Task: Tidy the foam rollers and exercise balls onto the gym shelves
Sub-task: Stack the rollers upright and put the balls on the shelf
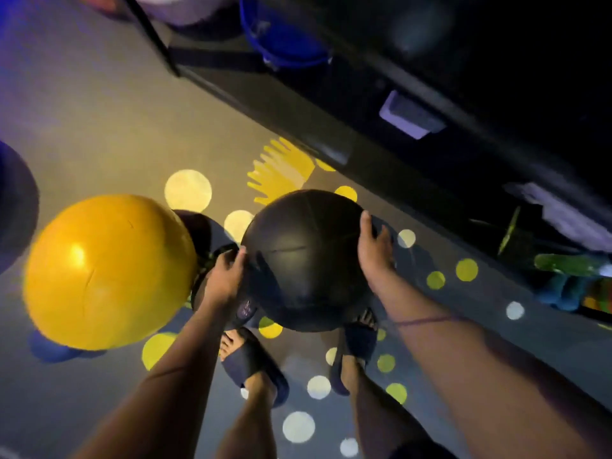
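Black ball (304, 260): large, dark, seamed. It is held above the floor, over the feet, between both hands.
Left hand (225, 276): fingers curl against the ball's left side.
Right hand (374, 253): presses the right side, fingers spread.
Step, judged: carry to the shelves (231, 84). Keep even pressure from both sides, lift clear of the shelf edge and seat the ball well back.
Yellow ball (106, 273): just left, on the floor.
Floor (99, 127): grey, with yellow and white dots.
Room: dim; shelves dark.
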